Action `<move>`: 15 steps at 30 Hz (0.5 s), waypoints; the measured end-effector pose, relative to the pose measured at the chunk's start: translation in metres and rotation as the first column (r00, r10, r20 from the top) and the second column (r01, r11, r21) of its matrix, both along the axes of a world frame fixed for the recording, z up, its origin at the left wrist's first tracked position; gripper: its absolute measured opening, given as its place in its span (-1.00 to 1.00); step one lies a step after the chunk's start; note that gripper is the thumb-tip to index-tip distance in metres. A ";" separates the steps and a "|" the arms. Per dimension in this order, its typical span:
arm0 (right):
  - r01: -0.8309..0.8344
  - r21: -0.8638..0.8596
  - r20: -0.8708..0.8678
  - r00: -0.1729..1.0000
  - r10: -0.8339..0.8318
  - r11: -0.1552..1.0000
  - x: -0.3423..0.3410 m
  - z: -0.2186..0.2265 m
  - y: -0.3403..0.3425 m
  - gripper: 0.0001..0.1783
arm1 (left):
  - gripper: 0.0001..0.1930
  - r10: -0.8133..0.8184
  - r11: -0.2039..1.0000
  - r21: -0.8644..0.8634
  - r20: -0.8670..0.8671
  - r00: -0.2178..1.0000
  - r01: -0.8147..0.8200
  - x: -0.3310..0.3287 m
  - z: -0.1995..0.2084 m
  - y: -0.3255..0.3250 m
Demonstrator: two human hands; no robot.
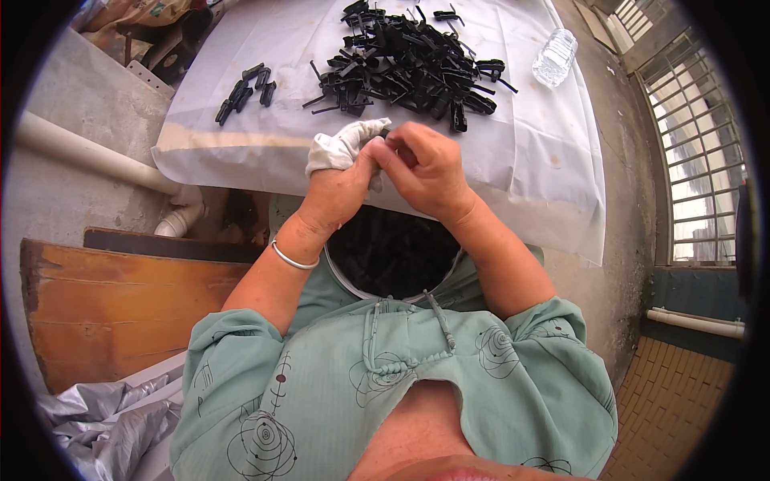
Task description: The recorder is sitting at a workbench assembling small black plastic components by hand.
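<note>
My left hand (341, 188) is closed, with a white cloth (341, 147) over its fingers; I cannot tell whether the cloth is a glove. A small black plastic part (384, 133) shows at the fingertips, mostly hidden. My bare right hand (425, 170) meets the left thumb there, its fingers curled in a pinch at the part. Just beyond my hands a large heap of black plastic parts (401, 60) with thin protruding strips lies on the table. Under my wrists stands a round bucket (337, 276) holding many dark pieces.
White sheeting (265, 164) covers the table and hangs over its near edge. Several black pieces (241, 94) lie apart at the left. A clear plastic bottle (555, 58) lies at the right. Left of me are a white pipe (96, 152) and a wooden board (128, 309).
</note>
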State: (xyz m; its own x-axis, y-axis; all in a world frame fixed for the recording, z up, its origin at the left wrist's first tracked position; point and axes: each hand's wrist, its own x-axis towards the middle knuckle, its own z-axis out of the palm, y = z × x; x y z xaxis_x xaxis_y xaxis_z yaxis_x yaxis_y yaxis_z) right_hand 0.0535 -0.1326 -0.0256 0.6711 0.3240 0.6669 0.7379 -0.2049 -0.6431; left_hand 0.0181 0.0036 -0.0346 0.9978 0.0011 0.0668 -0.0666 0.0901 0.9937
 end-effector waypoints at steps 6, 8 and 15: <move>-0.109 0.104 -0.625 0.766 0.150 0.989 0.012 -0.002 -0.007 -0.69 | -0.69 -0.059 0.998 0.028 0.035 0.998 0.058 -0.011 0.010 0.006; -0.177 0.095 -0.616 0.763 0.198 0.980 0.011 -0.006 -0.007 -0.68 | -0.68 -0.005 0.995 0.098 0.077 0.997 -0.002 -0.011 0.011 0.004; -0.173 -0.091 -0.383 0.915 0.126 0.981 0.003 -0.007 -0.005 -0.69 | -0.70 0.108 0.903 0.390 0.201 0.974 -0.181 -0.014 0.011 -0.002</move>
